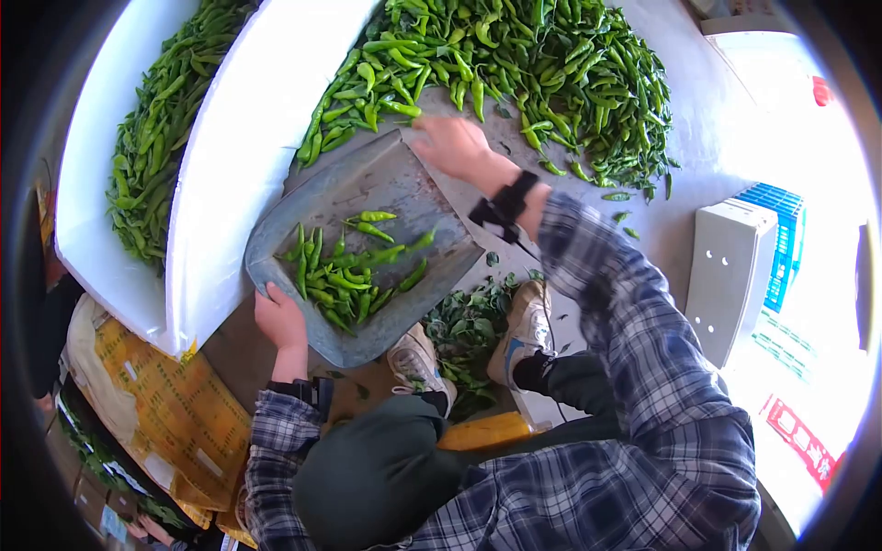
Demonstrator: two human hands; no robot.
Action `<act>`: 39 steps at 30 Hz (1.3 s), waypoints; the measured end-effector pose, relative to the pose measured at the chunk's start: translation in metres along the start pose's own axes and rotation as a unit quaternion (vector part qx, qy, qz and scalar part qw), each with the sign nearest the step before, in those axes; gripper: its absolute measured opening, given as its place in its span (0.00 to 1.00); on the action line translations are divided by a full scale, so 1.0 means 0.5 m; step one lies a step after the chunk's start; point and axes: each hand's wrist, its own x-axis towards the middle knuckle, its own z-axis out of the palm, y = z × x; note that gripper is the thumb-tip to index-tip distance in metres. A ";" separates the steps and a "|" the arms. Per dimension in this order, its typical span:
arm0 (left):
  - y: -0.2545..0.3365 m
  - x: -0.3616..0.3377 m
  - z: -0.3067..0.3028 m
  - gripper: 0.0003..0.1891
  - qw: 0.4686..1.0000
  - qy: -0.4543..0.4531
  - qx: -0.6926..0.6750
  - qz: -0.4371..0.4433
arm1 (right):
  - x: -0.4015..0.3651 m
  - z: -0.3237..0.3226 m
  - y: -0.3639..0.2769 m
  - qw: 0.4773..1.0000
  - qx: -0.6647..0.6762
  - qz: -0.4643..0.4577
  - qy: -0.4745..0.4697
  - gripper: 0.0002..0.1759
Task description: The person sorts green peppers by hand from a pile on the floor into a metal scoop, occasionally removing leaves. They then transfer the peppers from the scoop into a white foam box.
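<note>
My left hand [280,321] grips the near left rim of a grey metal scoop [276,220], its thumb over the edge. Several green chili peppers [344,280] lie in the lower left part of the scoop. Beyond the scoop's far corner, my right hand [453,147] reaches to the edge of a large heap of green chili peppers [579,69]. Its fingers look loosely apart and slightly blurred, with nothing visible held in them. One pepper lies close by its fingertips.
A white foam box [234,138] with chili peppers inside stands at the left. Loose leaves [469,321] lie between my shoes. To the right are a white box [726,275] and a blue crate [781,239]. Yellow wrapped material [165,404] sits at lower left.
</note>
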 end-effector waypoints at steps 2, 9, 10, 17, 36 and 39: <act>0.002 0.002 0.000 0.15 1.000 0.000 -0.010 0.001 | 0.060 0.007 0.002 0.995 -0.058 0.071 0.037 0.17; 0.027 -0.003 -0.011 0.15 1.000 -0.005 -0.022 0.004 | 0.049 0.052 0.028 0.985 -0.048 0.166 0.021 0.21; 0.031 -0.005 -0.013 0.15 1.000 0.004 -0.022 0.009 | 0.031 0.048 0.036 0.985 -0.050 0.166 0.022 0.21; 0.008 -0.003 0.000 0.15 1.000 0.003 -0.015 0.007 | -0.037 -0.041 0.008 0.991 0.036 0.001 -0.129 0.26; 0.009 0.005 -0.003 0.15 1.000 0.007 0.002 0.030 | -0.172 -0.033 0.189 0.963 -0.162 -0.207 0.050 0.17; 0.006 -0.003 -0.005 0.15 0.999 0.002 0.016 0.032 | -0.121 -0.072 0.211 0.991 -0.062 0.105 0.056 0.12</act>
